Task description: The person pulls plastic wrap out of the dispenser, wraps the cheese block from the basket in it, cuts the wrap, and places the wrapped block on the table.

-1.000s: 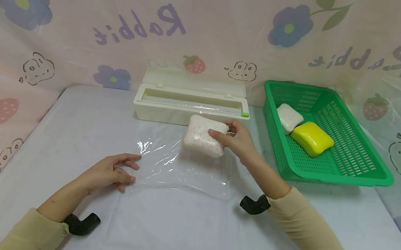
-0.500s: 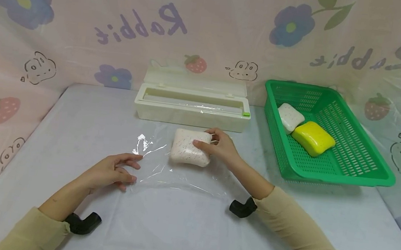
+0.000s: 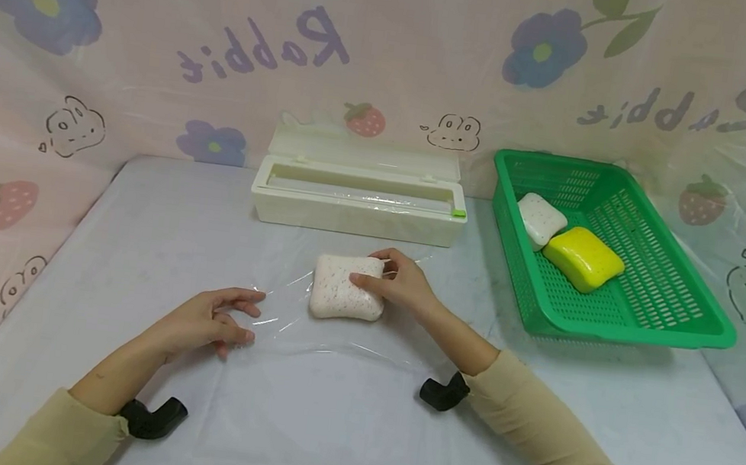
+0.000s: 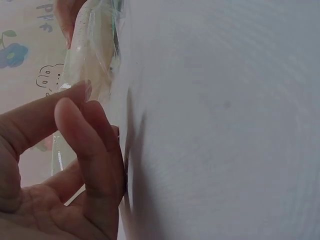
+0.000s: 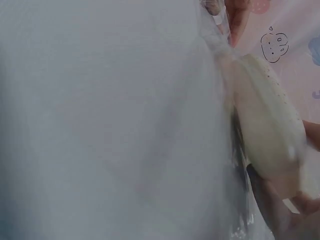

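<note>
My right hand (image 3: 405, 282) grips a white speckled soap bar (image 3: 338, 297) by its right end, thumb on top. Under the bar lies a sheet of clear plastic wrap (image 3: 287, 322), spread out on the table. The right wrist view shows the soap bar (image 5: 267, 115) side-on, close over the wrap, with fingers around its near end. At the left edge of the wrap rests my left hand (image 3: 207, 321), its fingers loosely bent and its thumb apart from them. In the left wrist view, the left hand's fingertips (image 4: 82, 90) are right at the wrap.
Behind the wrap stands a cream cling-film box (image 3: 357, 219), lid raised, with a small green slider at its right. A green basket (image 3: 611, 329) at the right holds another white speckled bar (image 3: 540, 219) and a yellow bar (image 3: 583, 258). A patterned curtain (image 3: 394, 51) hangs behind.
My right hand has moved the soap bar left and toward me, down onto the middle of the plastic wrap. The left hand has stayed at the wrap's left edge.
</note>
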The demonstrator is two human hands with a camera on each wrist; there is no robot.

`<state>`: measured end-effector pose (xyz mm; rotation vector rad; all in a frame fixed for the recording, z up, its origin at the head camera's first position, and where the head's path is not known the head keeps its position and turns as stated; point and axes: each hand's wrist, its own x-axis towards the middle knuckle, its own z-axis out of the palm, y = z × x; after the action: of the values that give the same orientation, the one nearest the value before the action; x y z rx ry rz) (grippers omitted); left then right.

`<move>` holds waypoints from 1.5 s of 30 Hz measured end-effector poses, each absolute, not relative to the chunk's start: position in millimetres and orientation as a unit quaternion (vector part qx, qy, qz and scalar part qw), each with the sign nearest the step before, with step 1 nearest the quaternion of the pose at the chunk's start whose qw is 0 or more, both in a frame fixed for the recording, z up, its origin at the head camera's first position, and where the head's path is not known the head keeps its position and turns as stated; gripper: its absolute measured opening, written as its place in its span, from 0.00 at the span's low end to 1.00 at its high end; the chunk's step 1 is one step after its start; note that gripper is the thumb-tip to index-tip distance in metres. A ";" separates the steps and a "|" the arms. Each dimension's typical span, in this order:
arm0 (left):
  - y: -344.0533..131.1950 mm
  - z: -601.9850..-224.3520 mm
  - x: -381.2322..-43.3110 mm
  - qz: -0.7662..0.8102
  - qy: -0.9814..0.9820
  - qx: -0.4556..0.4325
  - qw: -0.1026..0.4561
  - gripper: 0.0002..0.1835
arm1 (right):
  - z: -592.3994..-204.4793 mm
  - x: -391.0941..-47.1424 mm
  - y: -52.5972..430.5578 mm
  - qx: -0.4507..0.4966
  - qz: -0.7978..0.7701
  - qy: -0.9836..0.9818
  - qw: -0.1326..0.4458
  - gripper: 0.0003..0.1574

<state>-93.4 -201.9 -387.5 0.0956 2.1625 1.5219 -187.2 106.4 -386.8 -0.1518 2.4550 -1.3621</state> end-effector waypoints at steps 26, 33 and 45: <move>-201.0 -382.7 -92.2 0.522 0.810 0.097 0.251 0.35 | -380.1 -168.2 140.5 -0.141 -0.429 0.881 0.141 0.30; -200.8 -382.6 -92.5 0.485 0.833 0.139 0.226 0.24 | -381.9 -162.6 171.4 -0.286 -0.406 0.837 0.229 0.17; -191.6 -377.6 -86.4 0.418 0.877 0.167 0.165 0.19 | -381.0 -141.4 198.9 -0.425 -0.312 0.807 0.265 0.26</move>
<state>-86.4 -191.6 -377.6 0.4754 2.4996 1.1910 -141.4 198.9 -381.0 -1.1470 2.1808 -0.8437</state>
